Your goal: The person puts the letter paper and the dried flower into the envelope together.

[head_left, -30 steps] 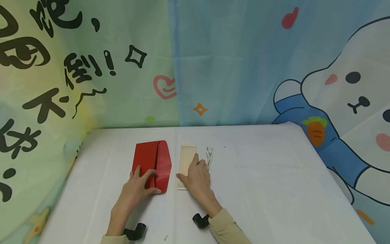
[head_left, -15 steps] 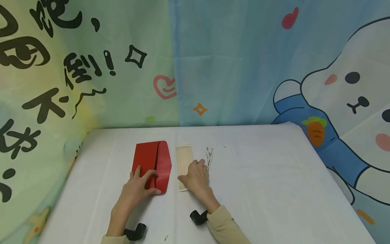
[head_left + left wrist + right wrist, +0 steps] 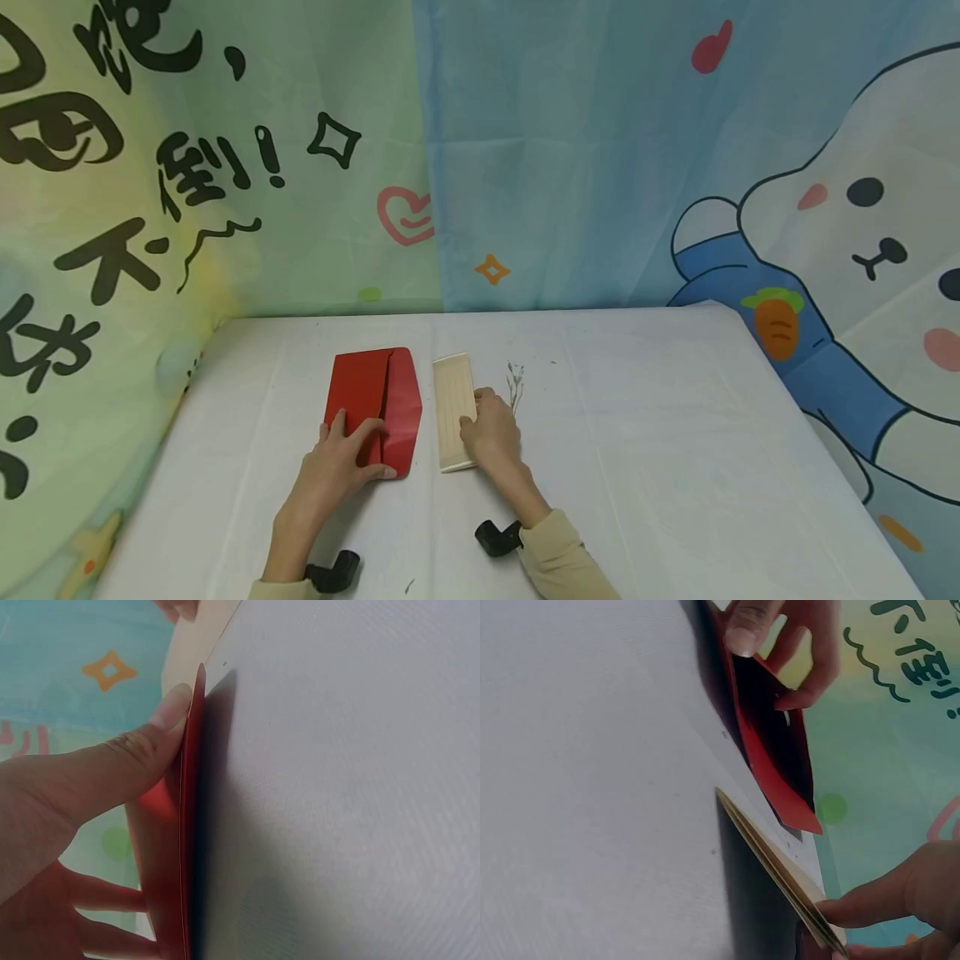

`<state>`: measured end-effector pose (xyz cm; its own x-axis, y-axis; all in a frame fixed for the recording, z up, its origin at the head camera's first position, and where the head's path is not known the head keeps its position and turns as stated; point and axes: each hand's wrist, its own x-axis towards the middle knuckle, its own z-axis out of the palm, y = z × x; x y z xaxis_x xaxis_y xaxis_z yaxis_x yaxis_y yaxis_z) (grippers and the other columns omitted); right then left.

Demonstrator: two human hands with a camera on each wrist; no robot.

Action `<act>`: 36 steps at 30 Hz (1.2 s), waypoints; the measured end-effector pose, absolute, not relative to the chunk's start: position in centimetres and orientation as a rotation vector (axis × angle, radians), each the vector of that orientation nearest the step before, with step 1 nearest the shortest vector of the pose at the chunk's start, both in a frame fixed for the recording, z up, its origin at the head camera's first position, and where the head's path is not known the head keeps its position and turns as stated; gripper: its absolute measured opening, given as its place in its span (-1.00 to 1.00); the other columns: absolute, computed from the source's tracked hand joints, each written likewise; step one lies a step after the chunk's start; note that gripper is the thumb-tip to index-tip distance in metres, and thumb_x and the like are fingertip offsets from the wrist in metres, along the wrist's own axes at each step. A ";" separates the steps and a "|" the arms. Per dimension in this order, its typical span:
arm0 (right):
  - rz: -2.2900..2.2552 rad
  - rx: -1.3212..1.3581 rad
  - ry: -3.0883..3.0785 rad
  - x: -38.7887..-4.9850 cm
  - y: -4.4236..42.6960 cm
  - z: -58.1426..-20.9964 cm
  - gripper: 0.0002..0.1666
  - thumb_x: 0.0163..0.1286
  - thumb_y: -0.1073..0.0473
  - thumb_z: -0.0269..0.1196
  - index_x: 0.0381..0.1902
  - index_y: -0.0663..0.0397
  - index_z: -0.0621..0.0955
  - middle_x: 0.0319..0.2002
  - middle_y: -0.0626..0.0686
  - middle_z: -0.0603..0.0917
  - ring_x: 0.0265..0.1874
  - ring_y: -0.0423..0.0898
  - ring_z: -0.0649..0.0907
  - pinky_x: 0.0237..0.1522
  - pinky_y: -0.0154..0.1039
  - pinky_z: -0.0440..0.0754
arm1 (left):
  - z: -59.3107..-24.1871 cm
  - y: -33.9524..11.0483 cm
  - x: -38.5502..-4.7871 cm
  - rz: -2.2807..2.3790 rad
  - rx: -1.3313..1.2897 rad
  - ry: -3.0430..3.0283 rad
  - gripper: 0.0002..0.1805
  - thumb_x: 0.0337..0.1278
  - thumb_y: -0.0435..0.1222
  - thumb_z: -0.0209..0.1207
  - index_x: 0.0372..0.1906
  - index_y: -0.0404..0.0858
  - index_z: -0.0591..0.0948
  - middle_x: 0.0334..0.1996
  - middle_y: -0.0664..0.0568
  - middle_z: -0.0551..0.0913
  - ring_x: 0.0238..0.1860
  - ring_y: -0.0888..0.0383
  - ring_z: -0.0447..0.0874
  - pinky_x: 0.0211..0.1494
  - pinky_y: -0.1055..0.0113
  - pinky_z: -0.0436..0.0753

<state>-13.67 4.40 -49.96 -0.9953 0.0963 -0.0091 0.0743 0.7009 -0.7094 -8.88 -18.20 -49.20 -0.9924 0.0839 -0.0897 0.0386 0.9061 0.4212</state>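
Note:
A red envelope [image 3: 362, 379] lies on the white table with its flap unfolded to the right. My left hand [image 3: 324, 477] holds it: the thumb is on the flap and a finger hooks the mouth's edge. In the right wrist view the envelope's pocket [image 3: 769, 724] gapes. My right hand [image 3: 493, 432] pinches the right edge of a folded cream paper [image 3: 453, 396] between thumb and fingers. Seen edge-on in the right wrist view, the paper [image 3: 769, 862] has several layers and is raised off the table at a tilt, apart from the envelope.
A thin dried sprig [image 3: 515, 385] lies just right of the paper. A small stem scrap [image 3: 409, 586] is near the front. Black wrist-camera mounts [image 3: 334, 572] show at both wrists. A printed curtain [image 3: 555, 167] hangs behind the white table [image 3: 660, 458].
The right hand has shifted its grip to the paper's right edge, and the paper has moved slightly left and tilted. The left hand and envelope stay in place.

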 end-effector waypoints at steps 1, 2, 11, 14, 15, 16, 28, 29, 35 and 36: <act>1.222 -0.138 -2.856 -13.7 4.6 -49.9 -0.50 0.26 0.31 0.40 0.14 0.33 0.59 -0.23 0.22 0.75 -0.24 0.15 0.74 -0.27 0.10 0.69 | -49.2 -18.2 -8.9 0.651 0.095 2.964 -0.29 -0.09 -0.02 0.57 0.23 -0.01 0.56 0.37 -0.57 0.32 0.32 -0.75 0.25 0.02 -0.42 0.63; 1.262 -0.128 -2.844 -13.7 4.8 -49.9 -0.53 0.27 0.33 0.38 0.13 0.33 0.59 -0.26 0.21 0.77 -0.31 0.11 0.74 -0.34 0.03 0.68 | -49.2 -18.2 -8.9 0.649 0.094 2.965 -0.29 -0.09 -0.02 0.57 0.23 -0.01 0.56 0.37 -0.57 0.32 0.32 -0.75 0.25 0.02 -0.42 0.63; 1.596 -0.118 -2.745 -13.6 6.1 -49.7 -0.72 0.34 0.36 0.28 0.00 0.37 0.63 -0.28 0.23 0.79 -0.31 0.09 0.79 -0.26 -0.07 0.75 | -49.3 -18.3 -8.9 0.651 0.085 2.953 -0.29 -0.08 -0.02 0.57 0.24 0.00 0.56 0.38 -0.56 0.31 0.34 -0.74 0.23 0.05 -0.44 0.60; 1.606 -0.119 -2.740 -13.6 6.3 -49.8 -0.74 0.33 0.33 0.28 -0.05 0.33 0.66 -0.26 0.20 0.79 -0.25 0.09 0.78 -0.17 -0.04 0.74 | -49.3 -18.3 -9.0 0.648 0.087 2.955 -0.28 -0.08 -0.02 0.57 0.25 0.00 0.56 0.37 -0.54 0.31 0.33 -0.73 0.25 0.05 -0.44 0.61; 1.605 -0.118 -2.740 -13.6 6.3 -49.7 -0.75 0.32 0.32 0.29 -0.06 0.31 0.67 -0.27 0.19 0.80 -0.25 0.08 0.77 -0.15 -0.04 0.72 | -49.4 -18.3 -9.0 0.648 0.090 2.957 -0.28 -0.08 -0.02 0.57 0.24 0.00 0.56 0.37 -0.54 0.32 0.33 -0.73 0.27 0.04 -0.43 0.61; 1.612 -0.121 -2.740 -13.6 6.4 -49.7 -0.75 0.31 0.31 0.29 -0.07 0.30 0.67 -0.28 0.18 0.80 -0.25 0.07 0.77 -0.14 -0.04 0.71 | -49.4 -18.3 -9.0 0.648 0.092 2.959 -0.28 -0.08 -0.02 0.57 0.24 0.00 0.56 0.36 -0.54 0.32 0.33 -0.72 0.27 0.04 -0.42 0.62; 1.857 -0.109 -2.689 -13.7 5.9 -49.7 -0.74 0.35 0.29 0.30 -0.03 0.29 0.65 -0.24 0.17 0.78 -0.35 -0.11 0.72 -0.29 -0.24 0.70 | -49.1 -18.3 -9.0 0.631 0.086 2.954 -0.28 -0.08 -0.02 0.56 0.24 0.00 0.55 0.38 -0.56 0.31 0.32 -0.75 0.25 0.05 -0.44 0.60; 1.894 -0.103 -2.674 -13.7 5.8 -49.7 -0.74 0.36 0.30 0.29 -0.02 0.30 0.64 -0.24 0.19 0.77 -0.38 -0.11 0.72 -0.34 -0.22 0.72 | -49.1 -18.3 -9.0 0.630 0.086 2.953 -0.28 -0.09 -0.02 0.57 0.24 0.00 0.55 0.37 -0.56 0.32 0.32 -0.75 0.26 0.04 -0.45 0.60; 2.075 -0.098 -2.590 -14.0 5.1 -49.7 -0.72 0.39 0.34 0.28 0.02 0.35 0.60 -0.20 0.26 0.75 -0.49 -0.10 0.73 -0.44 -0.12 0.79 | -49.2 -18.3 -9.0 0.631 0.083 2.947 -0.28 -0.09 -0.02 0.57 0.24 -0.01 0.55 0.37 -0.55 0.33 0.32 -0.73 0.27 0.05 -0.45 0.60; 2.074 -0.097 -2.588 -14.0 4.9 -49.7 -0.72 0.39 0.33 0.28 0.02 0.34 0.61 -0.20 0.26 0.75 -0.49 -0.11 0.73 -0.44 -0.12 0.79 | -49.2 -18.3 -9.0 0.632 0.080 2.946 -0.28 -0.09 -0.02 0.57 0.24 0.00 0.55 0.37 -0.55 0.32 0.33 -0.73 0.27 0.05 -0.45 0.60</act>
<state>-14.01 4.92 -49.73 -0.9828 -0.0646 -0.1730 0.1548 0.2226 -0.9625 -9.00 -18.28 -49.17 -0.9905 0.0787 -0.1132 0.0253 0.9111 0.4113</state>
